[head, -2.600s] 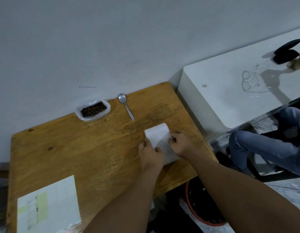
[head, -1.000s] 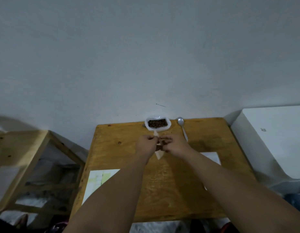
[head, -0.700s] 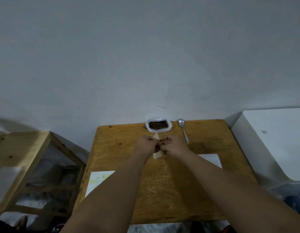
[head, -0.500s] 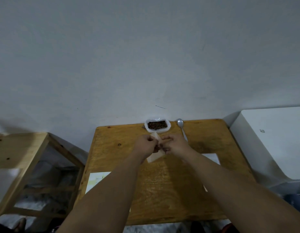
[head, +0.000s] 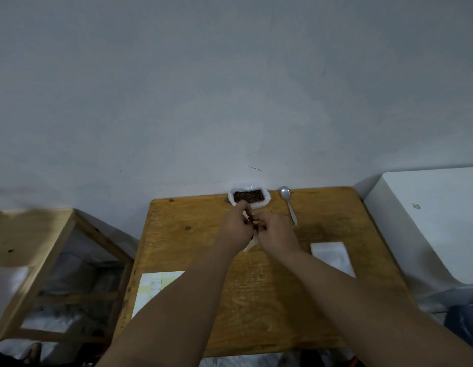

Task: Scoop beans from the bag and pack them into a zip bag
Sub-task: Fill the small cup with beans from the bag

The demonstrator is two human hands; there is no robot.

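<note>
Two hands working at tabletop point(head: 256, 300) centre: left hand point(head: 236, 229), right hand point(head: 275, 233), each grip pinching zip bag point(head: 250, 243) mouth. Bean bag point(head: 267, 202) sitting open at 12 o'clock, spoon point(head: 289, 205) at 1. Likely needing even pull, opening mouth wide before scooping.

Two hands are in view, the left hand point(head: 236, 229) and the right hand point(head: 276, 233), with one small zip bag point(head: 250, 245) between them. On one wooden table point(head: 269, 300) lie one bag of beans point(head: 249, 197), one spoon point(head: 289, 205), one flat white packet point(head: 332, 256) and one printed sheet point(head: 153, 290). Beside it stand one second wooden table point(head: 31, 234) — two tables in all — and one white counter point(head: 428, 221).
</note>
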